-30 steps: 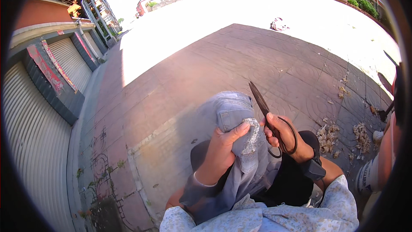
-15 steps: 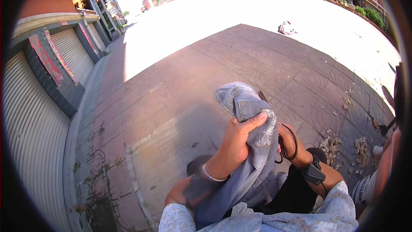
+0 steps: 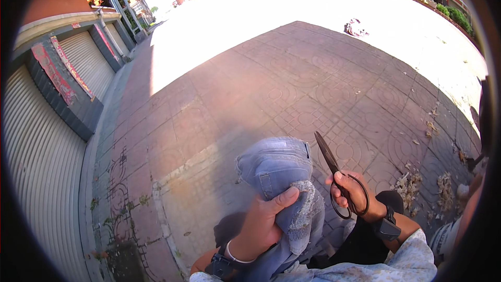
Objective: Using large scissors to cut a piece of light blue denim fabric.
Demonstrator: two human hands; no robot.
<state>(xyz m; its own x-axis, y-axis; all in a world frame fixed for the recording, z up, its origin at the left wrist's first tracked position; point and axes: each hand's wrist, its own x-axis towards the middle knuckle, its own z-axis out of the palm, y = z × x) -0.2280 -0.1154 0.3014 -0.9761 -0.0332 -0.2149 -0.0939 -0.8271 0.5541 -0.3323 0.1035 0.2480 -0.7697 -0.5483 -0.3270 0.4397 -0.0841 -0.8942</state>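
My left hand (image 3: 265, 218) grips a bunched pair of faded blue jeans (image 3: 282, 164), its thumb pressed on the cloth. A belt loop and a frayed, whitish patch show beside the thumb. The rest of the denim hangs down toward my lap, partly hidden by the hand. To the right, my right hand (image 3: 355, 193) holds dark scissors (image 3: 327, 151) by their large loop handles. Their blades point up and away, apart from the jeans, and look closed together.
Paving tiles (image 3: 209, 109) spread around me in shade. Shredded pale scraps (image 3: 407, 190) lie on the ground at right, near another person's leg (image 3: 464, 219). Roller shutters (image 3: 39, 177) line the left side. A crumpled bundle (image 3: 356, 27) lies farther off in sunlight.
The scissors, mostly hidden behind the jeans before, have come out to the right with my right hand. My left hand and the jeans have moved lower and slightly left.
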